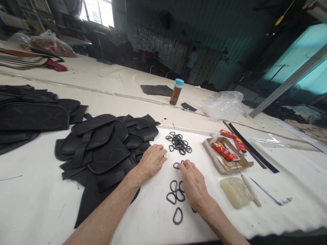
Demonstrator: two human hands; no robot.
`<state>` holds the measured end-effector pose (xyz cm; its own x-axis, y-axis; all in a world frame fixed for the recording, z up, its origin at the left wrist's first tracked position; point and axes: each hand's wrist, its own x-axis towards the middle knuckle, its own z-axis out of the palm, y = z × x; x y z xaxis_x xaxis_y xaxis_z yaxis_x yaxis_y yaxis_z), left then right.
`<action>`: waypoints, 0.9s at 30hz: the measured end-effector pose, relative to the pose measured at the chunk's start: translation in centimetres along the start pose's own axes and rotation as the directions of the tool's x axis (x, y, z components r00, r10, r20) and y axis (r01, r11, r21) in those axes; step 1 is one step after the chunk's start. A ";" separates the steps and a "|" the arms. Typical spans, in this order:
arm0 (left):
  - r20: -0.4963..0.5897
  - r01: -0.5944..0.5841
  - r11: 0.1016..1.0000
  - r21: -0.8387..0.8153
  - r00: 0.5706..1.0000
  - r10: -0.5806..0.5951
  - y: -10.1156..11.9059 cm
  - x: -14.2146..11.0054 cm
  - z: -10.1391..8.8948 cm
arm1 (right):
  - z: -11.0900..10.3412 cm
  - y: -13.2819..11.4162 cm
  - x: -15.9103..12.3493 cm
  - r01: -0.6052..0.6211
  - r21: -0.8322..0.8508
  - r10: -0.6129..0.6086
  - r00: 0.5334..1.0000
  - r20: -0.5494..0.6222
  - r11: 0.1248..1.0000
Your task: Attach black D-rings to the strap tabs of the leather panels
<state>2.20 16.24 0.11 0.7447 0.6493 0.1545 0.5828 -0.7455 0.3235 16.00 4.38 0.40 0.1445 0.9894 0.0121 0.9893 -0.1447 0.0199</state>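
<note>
My right hand [193,182] is over the white table, fingertips pinched at a black D-ring [175,165]; part of another ring shows beside the fingers. Several loose D-rings [171,198] lie below and partly under this hand. A heap of D-rings [182,147] sits just beyond both hands. My left hand [151,162] rests low over the table with fingers loosely bent and apart, holding nothing I can see. Beside it on the left is a pile of black padded pieces with straps [107,154], partly covered by my left forearm.
At right stand a cardboard box [208,153] with red packets [222,151], a yellowish block [235,192], a handled awl [251,192] and a thin blade [268,193]. Farther back are a bottle [176,92] and a plastic bag [224,104]. More black pieces [33,115] lie left. A person [191,61] stands far off.
</note>
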 end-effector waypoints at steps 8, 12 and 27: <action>0.002 -0.005 1.000 -0.014 1.000 0.005 -0.2 0.1 0.3 | -0.7 1.0 -3.6 0.018 0.144 -0.031 0.996 0.089 0.989; -0.005 -0.006 1.000 -0.017 1.000 0.005 -0.4 0.1 0.4 | -0.9 2.1 -1.6 -0.020 0.212 0.020 1.000 0.004 0.977; 0.015 0.000 1.000 -0.025 1.000 0.000 0.0 0.0 -0.1 | 1.3 4.3 3.0 -0.073 0.435 0.120 0.990 -0.080 0.897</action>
<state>2.16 16.30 0.22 0.7497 0.6467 0.1404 0.5746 -0.7413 0.3469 20.71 6.75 -0.76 0.2596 0.9611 0.0942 0.8865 -0.1985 -0.4179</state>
